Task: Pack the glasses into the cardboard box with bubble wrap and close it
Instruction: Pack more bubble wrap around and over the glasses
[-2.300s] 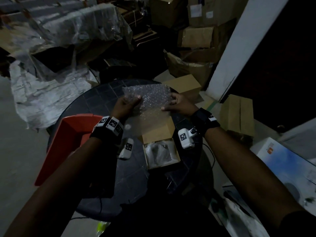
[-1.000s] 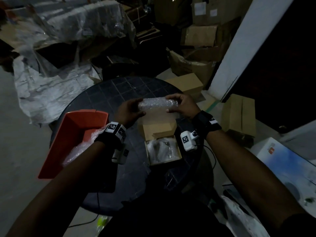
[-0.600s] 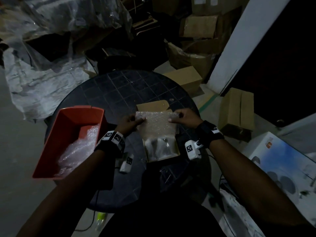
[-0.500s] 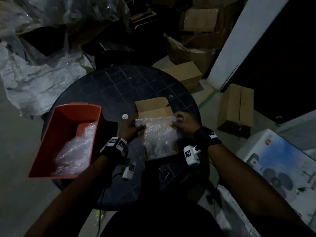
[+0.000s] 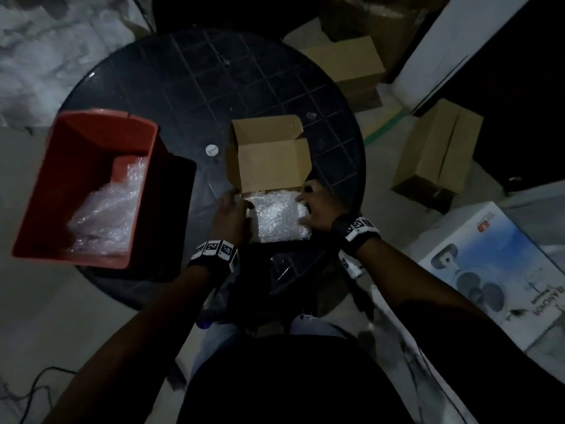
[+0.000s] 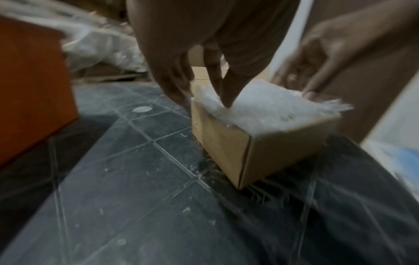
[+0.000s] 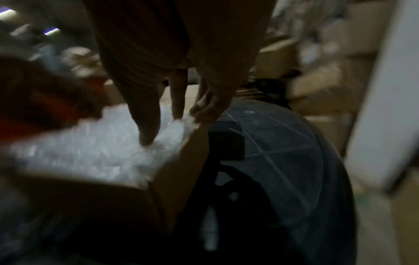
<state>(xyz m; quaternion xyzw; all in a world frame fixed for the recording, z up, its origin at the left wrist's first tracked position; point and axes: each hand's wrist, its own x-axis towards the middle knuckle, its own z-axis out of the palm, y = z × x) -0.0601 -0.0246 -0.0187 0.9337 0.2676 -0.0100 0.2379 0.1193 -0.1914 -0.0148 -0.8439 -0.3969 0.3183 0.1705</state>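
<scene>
A small cardboard box (image 5: 301, 240) stands open on the dark round table (image 5: 195, 87), its lid flap (image 5: 269, 154) tilted back. A sheet of bubble wrap (image 5: 279, 217) lies across the box's opening and hides the glasses under it. My left hand (image 5: 241, 203) is at the box's left edge; its thumb (image 6: 228, 96) presses down on the bubble wrap (image 6: 272, 105) while the other fingers (image 6: 176, 86) reach down outside the box (image 6: 260, 143). My right hand (image 5: 305, 203) is at the right edge. In the right wrist view its thumb (image 7: 147, 129) pushes into the bubble wrap (image 7: 95, 152).
A red bin (image 5: 61, 185) holding more bubble wrap (image 5: 104, 209) stands on the table's left side. A small round white thing (image 5: 212, 149) lies left of the lid flap. Closed cardboard boxes (image 5: 437, 154) and a white printed carton (image 5: 495, 270) sit on the floor at the right.
Both hands folded the bubble wrap sheet, brought it down from above the table and laid it over the glasses in the box. The head view has tipped downward.
</scene>
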